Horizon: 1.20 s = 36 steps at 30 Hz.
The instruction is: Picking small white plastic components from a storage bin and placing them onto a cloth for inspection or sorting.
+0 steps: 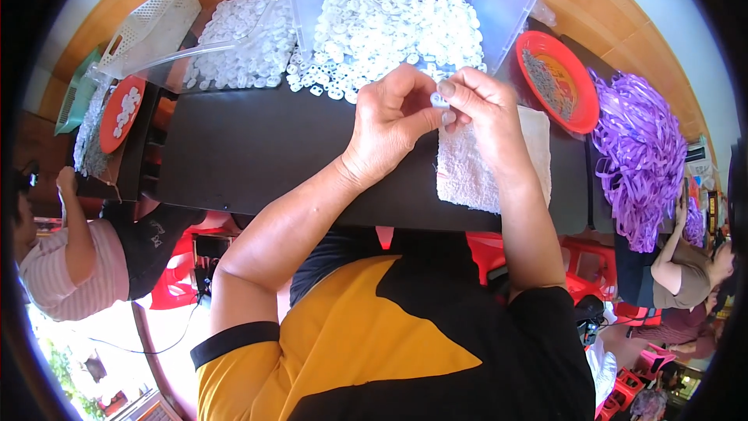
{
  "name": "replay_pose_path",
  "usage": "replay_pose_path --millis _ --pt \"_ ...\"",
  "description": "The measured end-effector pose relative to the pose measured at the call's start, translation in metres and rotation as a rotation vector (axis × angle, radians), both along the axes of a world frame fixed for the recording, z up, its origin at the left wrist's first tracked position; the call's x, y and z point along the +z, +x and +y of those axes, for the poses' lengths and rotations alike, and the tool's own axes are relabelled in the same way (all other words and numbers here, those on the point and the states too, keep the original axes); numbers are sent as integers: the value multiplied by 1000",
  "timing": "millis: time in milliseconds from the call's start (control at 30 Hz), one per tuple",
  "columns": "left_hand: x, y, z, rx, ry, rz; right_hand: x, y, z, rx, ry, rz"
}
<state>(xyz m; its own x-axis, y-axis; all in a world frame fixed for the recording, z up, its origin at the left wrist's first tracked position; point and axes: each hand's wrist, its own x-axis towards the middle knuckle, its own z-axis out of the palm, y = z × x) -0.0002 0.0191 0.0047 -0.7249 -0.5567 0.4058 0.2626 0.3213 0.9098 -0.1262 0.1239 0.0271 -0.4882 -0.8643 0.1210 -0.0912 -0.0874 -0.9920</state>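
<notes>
A small whitish plastic piece (439,100) is pinched between the fingertips of both my hands, above the dark table (257,140). My left hand (395,119) closes on its left side with thumb and forefinger. On the other side, my right hand (485,101) grips it with bent fingers, which partly cover it. Under my right hand and wrist lies a folded white cloth (467,179). Just beyond the hands spreads a heap of similar white plastic pieces (397,23), some spilling toward me.
Clear plastic panels (292,4) stand around the heap. At the right sit a red basin (586,82) with small grey parts and a mass of purple straps (639,148). A red dish (113,125) holds white pieces at the left. Other people work on both sides.
</notes>
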Motion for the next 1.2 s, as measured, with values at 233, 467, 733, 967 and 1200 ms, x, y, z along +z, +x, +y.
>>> replay_pose_path --millis 233,467,733,967,1200 --pt "33 9 -10 91 438 139 -3 1 -3 -47 -97 -15" --pt "112 63 -114 615 -70 281 1 -12 -1 -138 -258 -55" --pt "62 64 -89 608 -913 -33 11 -9 15 -258 -291 48" --pt "-18 46 -18 220 -1100 -425 10 -18 56 -231 -75 676" --pt "-24 41 -19 206 -1071 -399 -11 -30 95 -215 143 1146"
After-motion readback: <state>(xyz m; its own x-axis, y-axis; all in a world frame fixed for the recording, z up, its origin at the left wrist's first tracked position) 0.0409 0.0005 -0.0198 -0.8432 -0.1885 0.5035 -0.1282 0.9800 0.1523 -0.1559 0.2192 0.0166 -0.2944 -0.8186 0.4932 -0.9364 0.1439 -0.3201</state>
